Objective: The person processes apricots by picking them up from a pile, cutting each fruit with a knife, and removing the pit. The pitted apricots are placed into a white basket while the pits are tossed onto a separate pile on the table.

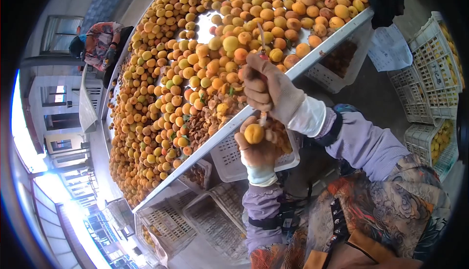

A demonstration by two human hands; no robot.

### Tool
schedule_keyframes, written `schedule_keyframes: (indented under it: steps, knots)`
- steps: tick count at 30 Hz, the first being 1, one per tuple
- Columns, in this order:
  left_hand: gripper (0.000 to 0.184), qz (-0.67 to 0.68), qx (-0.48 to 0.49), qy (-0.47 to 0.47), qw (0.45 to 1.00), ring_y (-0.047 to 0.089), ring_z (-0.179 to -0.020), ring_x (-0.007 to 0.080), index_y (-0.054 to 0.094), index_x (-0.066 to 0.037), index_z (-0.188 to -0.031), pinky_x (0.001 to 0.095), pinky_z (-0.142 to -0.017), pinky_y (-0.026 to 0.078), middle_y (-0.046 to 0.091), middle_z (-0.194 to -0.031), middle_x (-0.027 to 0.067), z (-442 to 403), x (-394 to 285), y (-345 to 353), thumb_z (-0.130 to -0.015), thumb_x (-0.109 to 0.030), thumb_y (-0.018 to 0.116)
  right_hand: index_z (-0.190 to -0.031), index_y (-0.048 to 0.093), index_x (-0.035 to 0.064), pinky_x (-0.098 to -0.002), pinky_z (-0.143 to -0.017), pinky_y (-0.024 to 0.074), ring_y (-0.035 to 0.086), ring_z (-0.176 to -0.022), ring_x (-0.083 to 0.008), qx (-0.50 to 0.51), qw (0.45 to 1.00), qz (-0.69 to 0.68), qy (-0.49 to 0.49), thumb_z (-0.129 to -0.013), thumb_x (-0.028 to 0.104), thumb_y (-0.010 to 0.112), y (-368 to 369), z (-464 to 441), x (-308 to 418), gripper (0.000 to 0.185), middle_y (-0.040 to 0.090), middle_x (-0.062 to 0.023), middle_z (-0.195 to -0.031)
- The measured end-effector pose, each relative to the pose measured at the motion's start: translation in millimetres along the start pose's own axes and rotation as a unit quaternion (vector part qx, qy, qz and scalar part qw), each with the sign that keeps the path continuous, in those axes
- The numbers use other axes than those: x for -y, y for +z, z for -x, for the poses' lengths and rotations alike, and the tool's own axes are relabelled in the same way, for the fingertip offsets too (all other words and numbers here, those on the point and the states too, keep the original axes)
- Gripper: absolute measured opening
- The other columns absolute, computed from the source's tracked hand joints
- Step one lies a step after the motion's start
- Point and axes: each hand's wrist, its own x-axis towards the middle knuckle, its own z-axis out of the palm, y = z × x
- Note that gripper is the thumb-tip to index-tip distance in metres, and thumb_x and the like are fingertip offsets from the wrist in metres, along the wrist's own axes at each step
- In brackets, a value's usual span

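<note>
- Nearest the camera is the wearer's patterned smock [391,205], out around 4 o'clock, with crinkly lilac sleeves [364,139] banded in black, presumably to keep them from slipping.
- Left hand [259,152], just off centre toward 5 o'clock, has its fingers curled round one apricot [254,134], a plump orange-yellow ball. It's right by the slotted white plastic basket [225,157], I'd guess to catch anything that drops.
- Right hand [273,86], between 1 and 2 o'clock, is a tight fist on a red-handled knife [263,53]. Thin blade aims at 12, away from the apricot, probably safer that way.
- Big fruit pile [161,69] sweeps from 8 to 1 o'clock on the shiny metal surface [325,51]; its straight edge likely stops rollers.
- Rough brown pits [198,125], by the look of them, sit near 9 o'clock.
</note>
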Motion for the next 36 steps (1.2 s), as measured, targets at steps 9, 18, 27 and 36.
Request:
schedule_keyframes:
  steps: [9, 18, 27, 36]
  knots:
    - [0.047, -0.019, -0.01, 0.167, 0.986, 0.05, -0.111, 0.0255, 0.041, -0.002, -0.132, 0.0422, -0.1, 0.038, 0.051, -0.124, 0.0117, 2, -45, 3, -0.095, -0.029, 0.048, -0.095, 0.051, 0.0104, -0.0166, -0.033, 0.0319, 0.038, -0.039, -0.0025, 0.109, 0.917, 0.373, 0.091, -0.095, 0.041, 0.043, 1, 26, -19, 0.032, 0.048, 0.0043, -0.061]
    - [0.052, -0.057, -0.055, 0.175, 0.981, 0.051, -0.113, 0.0283, 0.038, -0.003, -0.132, 0.0433, -0.097, 0.042, 0.052, -0.123, 0.0125, 5, -54, -7, -0.095, -0.037, 0.047, -0.089, 0.056, 0.0083, -0.0202, -0.036, 0.0243, 0.033, -0.04, -0.0055, 0.129, 0.863, 0.371, 0.319, -0.095, 0.046, 0.042, -2, 41, -38, 0.041, 0.041, 0.0037, -0.057]
    - [0.052, -0.101, -0.038, 0.188, 0.976, 0.045, -0.12, 0.0265, 0.031, -0.004, -0.137, 0.04, -0.101, 0.04, 0.045, -0.13, 0.0123, 9, -54, -5, -0.097, -0.035, 0.041, -0.088, 0.057, 0.0079, -0.0203, -0.034, 0.0243, 0.033, -0.039, -0.005, 0.13, 0.856, 0.375, 0.333, -0.094, 0.048, 0.042, -3, 41, -43, 0.043, 0.041, 0.0039, -0.055]
    - [0.053, -0.155, -0.044, 0.179, 0.97, 0.042, -0.122, 0.0242, 0.027, -0.006, -0.141, 0.0387, -0.104, 0.035, 0.04, -0.134, 0.0107, 11, -53, 6, -0.098, -0.035, 0.037, -0.087, 0.057, 0.0092, -0.0194, -0.034, 0.0246, 0.034, -0.038, -0.0038, 0.119, 0.882, 0.354, 0.287, -0.092, 0.053, 0.044, -18, 47, -59, 0.045, 0.043, 0.0043, -0.055]
